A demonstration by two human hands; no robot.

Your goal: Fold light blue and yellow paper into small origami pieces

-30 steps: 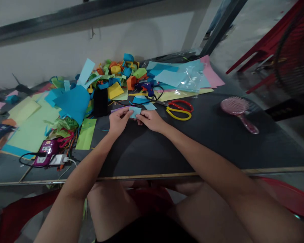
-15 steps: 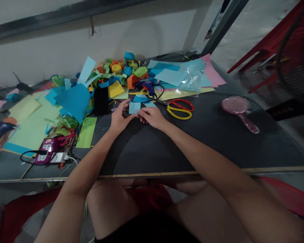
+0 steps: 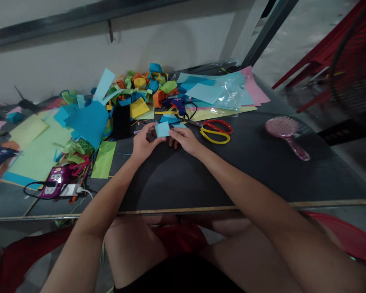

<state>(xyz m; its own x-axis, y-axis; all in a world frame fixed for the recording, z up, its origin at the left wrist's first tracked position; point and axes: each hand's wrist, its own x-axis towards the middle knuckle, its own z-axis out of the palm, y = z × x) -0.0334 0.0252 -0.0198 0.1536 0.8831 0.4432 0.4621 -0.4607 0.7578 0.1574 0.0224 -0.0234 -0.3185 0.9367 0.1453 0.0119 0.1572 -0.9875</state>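
Note:
A small light-blue piece of paper (image 3: 162, 130) is held up over the dark table between my two hands. My left hand (image 3: 144, 142) grips it at the left and lower edge, thumb below and fingers above. At its right edge, the thumb and fingertips of my right hand (image 3: 184, 140) are closed on the paper. Just behind lie blue paper pieces (image 3: 170, 118) and a dark-blue glue gun (image 3: 178, 105). Scissors (image 3: 216, 132) with one red and one yellow handle rest right of my right hand.
Folded paper pieces (image 3: 140, 82) are heaped at the back, beside a blue paper cone (image 3: 90, 120). Paper sheets (image 3: 205, 92) and clear plastic lie back right, a pink hairbrush (image 3: 285, 130) at the right. A purple device with a cable (image 3: 56, 181) sits front left.
The light-blue paper has turned and tilted slightly between my fingers. My right fingertips have shifted a little to the right along its edge.

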